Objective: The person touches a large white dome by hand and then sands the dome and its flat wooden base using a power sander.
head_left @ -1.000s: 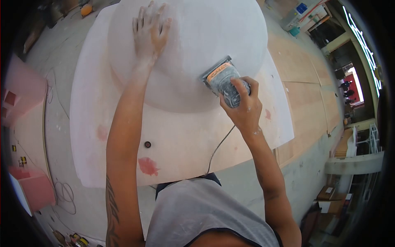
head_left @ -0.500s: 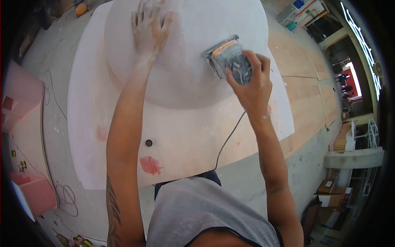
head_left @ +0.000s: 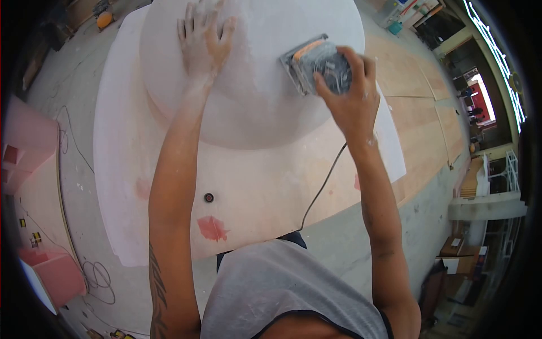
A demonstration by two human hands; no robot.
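Closest to us, the power cord (head_left: 322, 189) runs up from the person's waist across the flat white panel (head_left: 254, 186), past a red filler patch (head_left: 213, 229) and a small black knob (head_left: 209, 198). Then the dome (head_left: 265, 107) rises from the panel, chalky with dust. The right hand (head_left: 351, 104) has its grip closed over the top of the sander (head_left: 316, 66), whose pad sits on the dome's upper right slope. The left hand (head_left: 202, 42) lies flat on the dome's upper left, grip wide open and fingers spread, holding nothing. To my eye this calls for the pad kept flush to the curve, with light, even pressure and overlapping passes. The cord should trail clear of the pad, and the bracing hand should stay well apart from it. An orange band on the sander carries print, but it is too blurred to read. Far right, a lit white sign (head_left: 497, 56) can't be read either.
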